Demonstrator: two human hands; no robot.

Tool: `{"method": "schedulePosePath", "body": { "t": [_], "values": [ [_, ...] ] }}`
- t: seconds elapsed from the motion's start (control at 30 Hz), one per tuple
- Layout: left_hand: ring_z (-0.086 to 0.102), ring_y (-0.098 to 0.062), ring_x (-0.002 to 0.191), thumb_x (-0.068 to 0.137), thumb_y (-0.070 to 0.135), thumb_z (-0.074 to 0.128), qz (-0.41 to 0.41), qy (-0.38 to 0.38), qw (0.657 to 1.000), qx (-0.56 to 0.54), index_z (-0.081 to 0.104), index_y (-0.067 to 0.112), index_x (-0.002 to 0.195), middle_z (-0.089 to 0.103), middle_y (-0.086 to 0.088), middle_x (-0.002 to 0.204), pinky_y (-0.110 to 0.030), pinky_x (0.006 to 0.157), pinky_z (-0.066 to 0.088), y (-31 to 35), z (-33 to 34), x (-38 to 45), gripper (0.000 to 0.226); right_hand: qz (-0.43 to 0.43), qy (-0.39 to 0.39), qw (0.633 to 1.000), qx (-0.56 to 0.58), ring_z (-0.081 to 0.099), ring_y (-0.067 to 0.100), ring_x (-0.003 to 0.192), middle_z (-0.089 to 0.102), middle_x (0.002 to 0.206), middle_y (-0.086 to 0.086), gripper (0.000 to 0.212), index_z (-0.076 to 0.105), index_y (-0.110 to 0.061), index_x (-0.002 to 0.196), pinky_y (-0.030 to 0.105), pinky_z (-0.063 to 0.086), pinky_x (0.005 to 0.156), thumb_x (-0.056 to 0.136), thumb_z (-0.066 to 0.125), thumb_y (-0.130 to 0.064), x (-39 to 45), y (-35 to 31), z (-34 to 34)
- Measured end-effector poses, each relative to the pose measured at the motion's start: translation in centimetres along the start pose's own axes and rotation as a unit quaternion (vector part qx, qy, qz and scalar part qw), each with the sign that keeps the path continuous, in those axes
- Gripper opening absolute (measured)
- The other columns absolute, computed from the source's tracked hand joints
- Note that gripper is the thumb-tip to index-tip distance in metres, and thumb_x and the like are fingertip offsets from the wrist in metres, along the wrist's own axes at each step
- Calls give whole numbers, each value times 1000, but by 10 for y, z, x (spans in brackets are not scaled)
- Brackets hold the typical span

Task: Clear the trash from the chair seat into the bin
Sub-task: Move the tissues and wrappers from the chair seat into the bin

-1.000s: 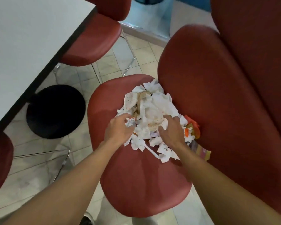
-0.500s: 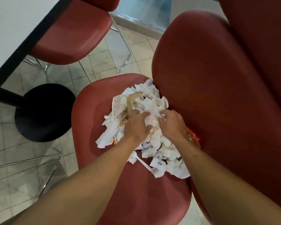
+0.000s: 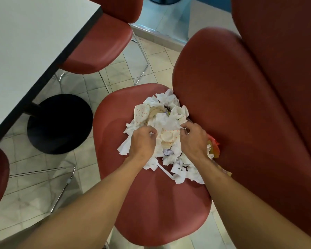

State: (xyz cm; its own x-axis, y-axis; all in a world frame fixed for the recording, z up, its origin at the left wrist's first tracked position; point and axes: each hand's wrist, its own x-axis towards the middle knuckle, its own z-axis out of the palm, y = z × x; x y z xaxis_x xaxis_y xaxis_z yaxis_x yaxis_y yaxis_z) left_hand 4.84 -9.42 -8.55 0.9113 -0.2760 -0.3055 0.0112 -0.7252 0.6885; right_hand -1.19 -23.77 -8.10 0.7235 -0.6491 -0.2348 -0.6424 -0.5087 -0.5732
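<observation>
Both hands, left hand (image 3: 142,141) and right hand (image 3: 194,141), fingers curled, gripping the trash pile (image 3: 162,123) between them on the chair seat (image 3: 151,203).

Only one bit of print can be made out. A small white paper scrap (image 3: 178,170) at the near edge of the trash pile (image 3: 166,123) on the chair seat (image 3: 151,203), just beside the right forearm, carries a few dark capital letters. They appear upside down and mirrored from this view and look something like "ACE" or "NCE"; the exact reading cannot be told. Nothing else in view bears legible words, numbers or signs.
</observation>
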Motion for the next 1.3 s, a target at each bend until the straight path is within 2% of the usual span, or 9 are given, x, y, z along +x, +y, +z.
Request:
{"method": "schedulePosePath", "body": {
  "t": [0.13,0.27,0.47,0.67,0.8,0.9,1.03,1.17,1.3],
  "values": [
    [58,-10,68,89,13,63,-12,23,1000,-13,73,14,94,65,5,92,-11,54,38,-8,-35,-32,12,23,25,999,29,60,21,96,66,104,2,23,68,-17,104,31,46,78,90,50,-15,-28,-17,-3],
    [58,-9,71,86,12,65,-8,49,998,-28,73,15,89,70,4,91,-14,67,40,-30,-69,-70,9,9,33,998,46,60,21,92,67,102,4,22,68,-15,104,31,47,80,90,50,-14,-62,-41,-5],
    [55,-3,78,87,13,65,-48,71,994,-63,72,15,86,64,12,85,-7,66,34,-69,-116,-134,7,-15,16,999,41,61,21,90,65,101,6,24,66,-15,107,37,51,85,90,49,-15,-120,-73,6],
    [56,-3,74,86,15,67,-96,112,987,-67,73,18,86,70,7,88,2,61,33,-122,-158,-189,7,-65,-61,995,35,58,19,84,65,96,7,25,67,-11,109,27,43,76,89,52,-11,-183,-108,42],
    [57,-6,77,87,13,65,-126,133,980,-80,71,16,85,68,6,87,-11,65,35,-170,-195,-231,7,-110,-119,987,25,52,16,78,59,83,0,20,70,-11,100,25,35,70,88,55,-7,-242,-143,81],
    [60,-12,86,86,13,66,-166,155,970,-90,68,20,82,66,8,88,-21,72,41,-217,-219,-260,8,-155,-160,975,14,57,20,78,66,85,4,19,71,-13,94,30,43,69,86,55,-6,-287,-166,118],
    [58,-10,81,87,13,67,-201,206,953,-95,71,13,86,66,8,85,-15,70,38,-268,-251,-304,5,-187,-244,952,6,57,18,69,64,75,-1,17,70,-13,90,31,48,66,86,55,-8,-349,-194,168],
    [62,-17,75,86,14,66,-271,231,928,-106,70,19,83,67,4,80,-20,70,44,-322,-274,-344,7,-207,-295,933,-17,61,23,81,67,84,4,19,71,-10,97,31,48,76,87,56,-7,-403,-215,213],
    [63,-15,90,83,12,67,-316,252,910,-93,71,16,85,72,1,92,-20,79,41,-371,-290,-375,6,-191,-356,914,-35,63,22,91,69,97,4,22,70,-13,108,17,38,70,90,57,-13,-446,-233,246]
  ]
}}
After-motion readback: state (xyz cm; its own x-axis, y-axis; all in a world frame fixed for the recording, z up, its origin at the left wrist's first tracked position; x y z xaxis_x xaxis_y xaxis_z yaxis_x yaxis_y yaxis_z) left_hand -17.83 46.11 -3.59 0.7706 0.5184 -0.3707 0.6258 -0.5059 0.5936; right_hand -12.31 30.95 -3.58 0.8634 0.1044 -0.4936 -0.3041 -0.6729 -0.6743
